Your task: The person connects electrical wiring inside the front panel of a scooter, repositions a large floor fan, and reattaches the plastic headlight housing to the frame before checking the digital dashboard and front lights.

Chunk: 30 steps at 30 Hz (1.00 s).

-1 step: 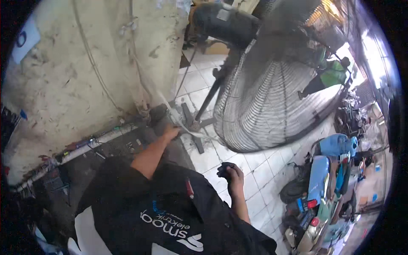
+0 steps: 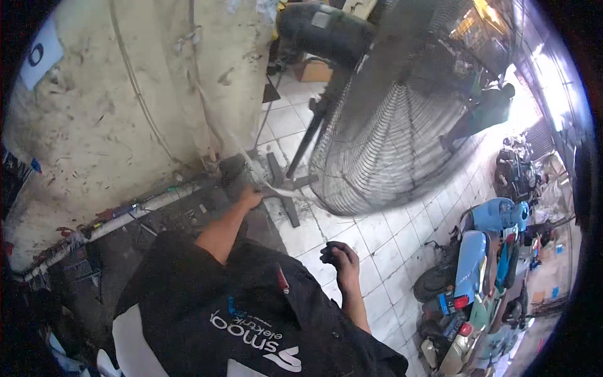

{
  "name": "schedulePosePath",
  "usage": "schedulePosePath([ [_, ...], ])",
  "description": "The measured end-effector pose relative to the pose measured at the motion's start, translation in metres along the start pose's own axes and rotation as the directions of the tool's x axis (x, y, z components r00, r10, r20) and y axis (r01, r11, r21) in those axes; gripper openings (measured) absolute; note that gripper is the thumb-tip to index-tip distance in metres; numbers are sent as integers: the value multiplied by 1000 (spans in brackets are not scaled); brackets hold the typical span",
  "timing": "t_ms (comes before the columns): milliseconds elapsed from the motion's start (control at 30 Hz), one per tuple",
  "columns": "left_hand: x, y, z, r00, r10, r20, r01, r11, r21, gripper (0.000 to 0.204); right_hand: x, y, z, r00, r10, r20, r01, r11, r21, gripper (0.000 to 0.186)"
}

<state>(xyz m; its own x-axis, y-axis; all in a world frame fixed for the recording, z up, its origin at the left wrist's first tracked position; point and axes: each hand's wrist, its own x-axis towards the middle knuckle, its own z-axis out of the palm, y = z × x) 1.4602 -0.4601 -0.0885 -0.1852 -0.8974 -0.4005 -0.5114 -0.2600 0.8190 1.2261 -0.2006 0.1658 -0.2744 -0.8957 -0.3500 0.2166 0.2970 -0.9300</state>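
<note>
My left hand reaches forward beside the base of a large floor fan, close to a pale hose or cable. Its fingers look closed, but whatever lies in them is too small to make out. Nearer to me and further right, above the white tiles, my right hand has its fingers bent round a small black object. The kind of that object does not show. The fan's dark base stands just beyond my left hand, and its wire cage leans across the upper right.
A stained pale wall rises at left, with a ledge of small tools along its foot. Blue scooters are parked at right. Another person in a green top is behind the fan. A cardboard box sits at the back.
The view has shifted slightly, so the fan sits a little higher and further left. The person behind the fan appears in a slightly different pose. My hands keep nearly the same places.
</note>
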Motion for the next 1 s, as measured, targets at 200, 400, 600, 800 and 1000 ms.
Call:
schedulePosePath([
  [200,-116,-98,79,976,-181,120,118,907,404,63,-58,40,-136,995,90,-42,-91,995,-32,27],
  [400,-270,-149,81,796,-468,384,492,870,39,42,-59,54,-202,976,216,-26,-215,976,24,30],
  [600,-292,-128,89,967,-171,191,98,935,341,49,25,131,-250,982,112,150,-85,981,-174,30],
  [800,-194,-85,196,665,-732,148,607,645,464,53,19,162,-348,942,335,26,-233,706,-669,38],
  [1000,-134,170,326,561,-714,419,475,692,543,52,52,129,-453,898,435,-60,-160,197,-967,39],
])
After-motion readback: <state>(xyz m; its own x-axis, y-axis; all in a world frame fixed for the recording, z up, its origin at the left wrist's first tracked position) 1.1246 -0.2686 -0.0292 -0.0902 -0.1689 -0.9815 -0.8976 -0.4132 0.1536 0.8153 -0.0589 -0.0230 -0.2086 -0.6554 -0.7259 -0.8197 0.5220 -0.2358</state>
